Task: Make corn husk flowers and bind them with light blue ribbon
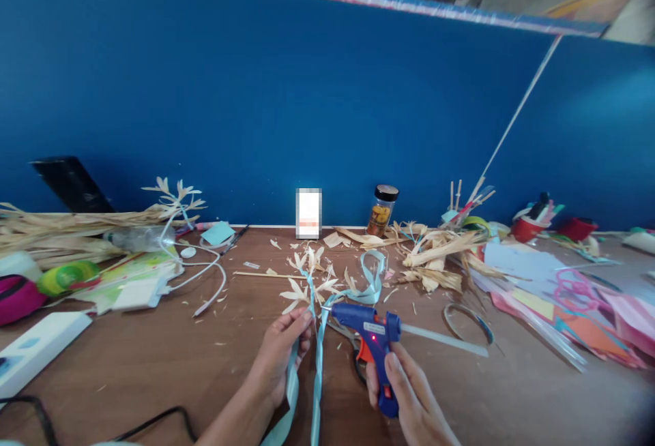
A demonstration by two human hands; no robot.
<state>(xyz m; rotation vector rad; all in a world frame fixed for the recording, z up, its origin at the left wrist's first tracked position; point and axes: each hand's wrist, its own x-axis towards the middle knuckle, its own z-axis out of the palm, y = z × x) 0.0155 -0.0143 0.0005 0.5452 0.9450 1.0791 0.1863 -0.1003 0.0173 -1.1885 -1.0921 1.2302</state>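
My left hand pinches the light-blue wrapped stem of a dried-husk flower spray, whose pale petals fan out above my fingers. From this hand a light-blue ribbon hangs down, and another twisted length runs down beside it. In my right hand is a blue glue gun, gripped by its handle, with a red light showing. Its nozzle points left, close to the ribbon and stem; whether it touches them I cannot tell. A clear glue stick sticks out of its back. Scissors lie partly hidden behind the gun.
Ribbon loops and husk scraps lie beyond my hands. A black-lidded jar stands at the back. Dried husks and coloured papers cover the right. At left are a white power strip, cables and a finished-looking husk flower.
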